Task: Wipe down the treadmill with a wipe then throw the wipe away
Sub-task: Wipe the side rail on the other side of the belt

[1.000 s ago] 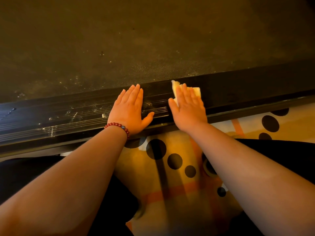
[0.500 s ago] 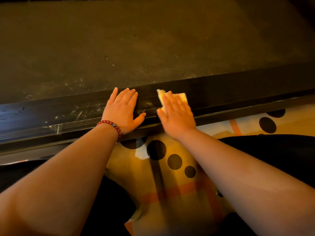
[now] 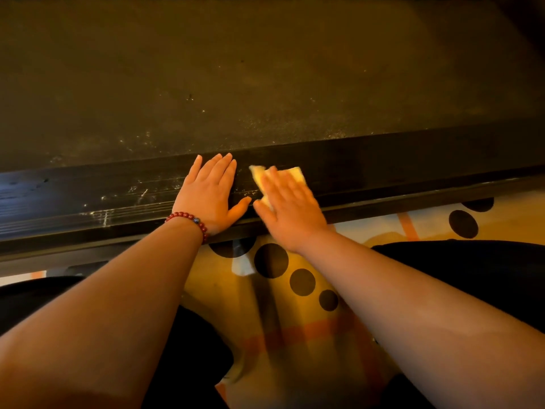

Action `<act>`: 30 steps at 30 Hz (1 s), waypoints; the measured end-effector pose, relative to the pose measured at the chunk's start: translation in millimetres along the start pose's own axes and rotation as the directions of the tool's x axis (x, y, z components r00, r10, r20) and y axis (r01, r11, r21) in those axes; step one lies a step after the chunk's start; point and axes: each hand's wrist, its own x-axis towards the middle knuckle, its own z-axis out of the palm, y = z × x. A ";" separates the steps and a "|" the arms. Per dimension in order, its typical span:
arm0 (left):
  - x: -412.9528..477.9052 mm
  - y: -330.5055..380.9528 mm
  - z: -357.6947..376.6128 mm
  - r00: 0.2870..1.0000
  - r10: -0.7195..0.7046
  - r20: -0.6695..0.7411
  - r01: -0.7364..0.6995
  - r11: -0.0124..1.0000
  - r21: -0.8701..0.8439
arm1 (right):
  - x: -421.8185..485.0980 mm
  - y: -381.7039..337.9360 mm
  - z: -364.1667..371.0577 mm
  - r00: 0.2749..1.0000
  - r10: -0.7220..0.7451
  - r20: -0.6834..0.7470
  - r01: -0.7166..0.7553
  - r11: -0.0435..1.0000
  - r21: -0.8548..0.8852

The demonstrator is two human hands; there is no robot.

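Right hand [image 3: 290, 212] has slid left along the black ribbed treadmill side rail [image 3: 88, 202] over the last second, dragging the pale yellow folded wipe [image 3: 296, 174] with it. The gap to the left hand [image 3: 209, 196] has closed: a second ago there was bare rail between the thumbs, now the thumb tips almost touch. Left hand has barely shifted.

Meaning: this stroke is out of room. Rail right of the hands shows no obvious marks. White scuffs [image 3: 103, 214] remain left of the left hand, so I judge the rail part done. The dark grainy running belt [image 3: 265, 84] also shows pale specks near its near edge. Disposal not started.

Fingers:
- Right hand: flat, fingers straight and close together, motion-blurred, pressing the wipe onto the rail top. No pinch, no curl.
- Left hand: flat, fingers straight and together, thumb splayed. Holds nothing, looks like a brace.

Wipe: pinned on the rail under the right fingers. Two corners stick out past the fingertips on the belt side, a sliver shows beside the thumb. It stays short of the belt edge.

Next pass likely needs the left hand moved further left, else the wipe runs into it.
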 end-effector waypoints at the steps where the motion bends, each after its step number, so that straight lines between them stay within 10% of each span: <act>1: 0.1 0.1 0.4 1.000 -0.002 -0.005 0.002 1.000 -0.006 | -1.7 -0.1 1.3 0.995 -0.089 0.032 0.091 0.995 -0.040; 9: 0.7 -1.0 0.6 1.000 0.001 -0.010 -0.001 1.000 -0.009 | 20.1 28.0 -12.7 0.961 0.274 -0.047 -0.273 0.962 0.022; 15: -0.6 -1.1 1.5 1.000 0.005 -0.016 -0.005 1.000 -0.023 | 6.1 15.2 -5.8 0.982 -0.178 0.067 0.185 0.977 -0.107; 21: 0.0 -2.0 0.9 1.000 0.000 -0.010 0.000 1.000 -0.005 | 24.7 45.0 -19.8 0.973 0.233 -0.002 -0.233 0.973 -0.006; 27: -0.6 -0.6 1.9 0.999 -0.014 -0.031 0.013 1.000 -0.027 | 10.5 13.6 -10.0 0.983 -0.164 0.082 0.171 0.981 -0.096; 30: 0.1 -0.9 1.8 0.999 -0.035 -0.024 0.034 0.999 -0.036 | 23.5 33.4 -20.5 0.996 -0.071 0.047 0.073 0.997 -0.032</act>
